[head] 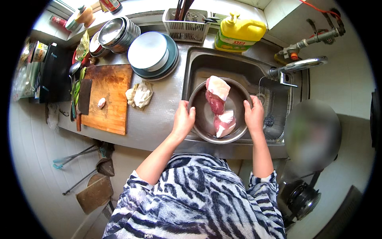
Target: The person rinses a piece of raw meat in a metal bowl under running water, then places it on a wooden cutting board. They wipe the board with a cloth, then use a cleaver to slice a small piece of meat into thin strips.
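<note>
Both my hands grip a round stainless steel bowl (200,119) by opposite sides of its rim, over the front of the sink (191,59). My left hand (182,121) has its thumb at the left rim. On the right rim lies the thumb of my right hand (254,115), its fingers around the outside. Inside the bowl are pieces of raw meat: a fatty one on top (217,94) with dark red flesh, and a paler one (225,124) below it. Whether the two are joined, I cannot tell.
A wooden cutting board (113,98) bears a cleaver (84,97) and a small pale lump (101,103). Stacked plates and a bowl (148,50) stand behind a crumpled plastic bag (140,94). A yellow detergent jug (238,34) and the faucet (304,64) border the sink.
</note>
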Available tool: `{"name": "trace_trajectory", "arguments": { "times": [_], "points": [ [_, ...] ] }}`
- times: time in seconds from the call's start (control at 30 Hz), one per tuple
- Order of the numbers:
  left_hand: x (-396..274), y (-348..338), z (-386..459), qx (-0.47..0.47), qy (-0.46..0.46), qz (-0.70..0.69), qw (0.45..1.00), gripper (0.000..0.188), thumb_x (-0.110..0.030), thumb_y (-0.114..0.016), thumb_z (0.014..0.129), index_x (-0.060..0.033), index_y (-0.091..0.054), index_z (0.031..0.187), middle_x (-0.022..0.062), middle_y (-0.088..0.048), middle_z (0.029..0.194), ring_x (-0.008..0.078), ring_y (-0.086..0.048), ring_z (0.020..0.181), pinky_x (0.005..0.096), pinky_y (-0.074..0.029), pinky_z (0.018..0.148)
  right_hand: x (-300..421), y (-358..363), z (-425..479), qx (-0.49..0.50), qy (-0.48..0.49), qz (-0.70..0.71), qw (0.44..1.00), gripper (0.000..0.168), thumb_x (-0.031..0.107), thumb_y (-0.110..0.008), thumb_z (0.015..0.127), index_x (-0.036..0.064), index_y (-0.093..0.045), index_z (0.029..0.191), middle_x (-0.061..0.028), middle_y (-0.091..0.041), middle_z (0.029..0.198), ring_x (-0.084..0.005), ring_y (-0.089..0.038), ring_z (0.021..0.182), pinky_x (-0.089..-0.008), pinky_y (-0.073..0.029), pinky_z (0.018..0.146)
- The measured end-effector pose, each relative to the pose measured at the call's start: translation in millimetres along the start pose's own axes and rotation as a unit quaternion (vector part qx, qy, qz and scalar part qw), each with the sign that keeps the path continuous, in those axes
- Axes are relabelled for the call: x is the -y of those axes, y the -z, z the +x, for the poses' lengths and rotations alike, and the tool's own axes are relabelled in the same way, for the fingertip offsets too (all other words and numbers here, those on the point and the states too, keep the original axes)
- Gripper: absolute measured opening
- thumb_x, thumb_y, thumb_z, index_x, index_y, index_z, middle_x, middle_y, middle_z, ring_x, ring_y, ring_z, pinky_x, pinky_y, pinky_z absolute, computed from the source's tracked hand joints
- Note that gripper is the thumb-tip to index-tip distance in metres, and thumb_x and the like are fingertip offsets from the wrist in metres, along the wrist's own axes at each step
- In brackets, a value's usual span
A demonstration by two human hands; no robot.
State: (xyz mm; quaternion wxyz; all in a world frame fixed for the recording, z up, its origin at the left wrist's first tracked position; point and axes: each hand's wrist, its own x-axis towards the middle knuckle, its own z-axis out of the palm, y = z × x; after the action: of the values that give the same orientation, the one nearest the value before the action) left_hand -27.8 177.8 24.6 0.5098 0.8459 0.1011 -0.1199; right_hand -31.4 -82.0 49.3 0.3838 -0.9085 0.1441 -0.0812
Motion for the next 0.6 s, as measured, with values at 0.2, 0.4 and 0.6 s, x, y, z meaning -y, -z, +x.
{"name": "trace_trajectory", "arguments": {
  "times": [0.2,0.4,0.6],
  "points": [
    [34,-83,32,0.000,0.095,0.037,0.995,0.039,-0.012,-0.061,0.087,0.0077,-0.045,0.116,0.0327,-0.060,0.109,0.0457,-0.059,0.105,0.0479,-0.047,0.091,-101,-39,61,0.064,0.019,-0.049,0.997,0.024,0.014,-0.063,0.088,0.002,-0.058,0.108,-0.0201,-0.063,0.106,-0.0395,-0.060,0.099,-0.0452,-0.047,0.084],
    [81,-116,56,0.008,0.198,0.097,0.975,0.049,-0.014,-0.062,0.083,0.0103,-0.043,0.121,0.0341,-0.058,0.115,0.0462,-0.058,0.109,0.0464,-0.046,0.097,-149,-99,74,0.129,-0.028,-0.096,0.987,0.028,0.017,-0.062,0.088,0.004,-0.057,0.113,-0.0179,-0.061,0.116,-0.0398,-0.058,0.107,-0.0472,-0.047,0.087],
    [124,-127,74,0.060,0.294,0.119,0.946,0.062,-0.019,-0.070,0.075,0.0115,-0.043,0.121,0.0345,-0.053,0.123,0.0447,-0.053,0.117,0.0452,-0.044,0.101,-178,-145,63,0.188,-0.069,-0.109,0.974,0.026,0.015,-0.061,0.089,0.005,-0.056,0.112,-0.0161,-0.061,0.116,-0.0383,-0.058,0.106,-0.0482,-0.047,0.086]
  ]
}}
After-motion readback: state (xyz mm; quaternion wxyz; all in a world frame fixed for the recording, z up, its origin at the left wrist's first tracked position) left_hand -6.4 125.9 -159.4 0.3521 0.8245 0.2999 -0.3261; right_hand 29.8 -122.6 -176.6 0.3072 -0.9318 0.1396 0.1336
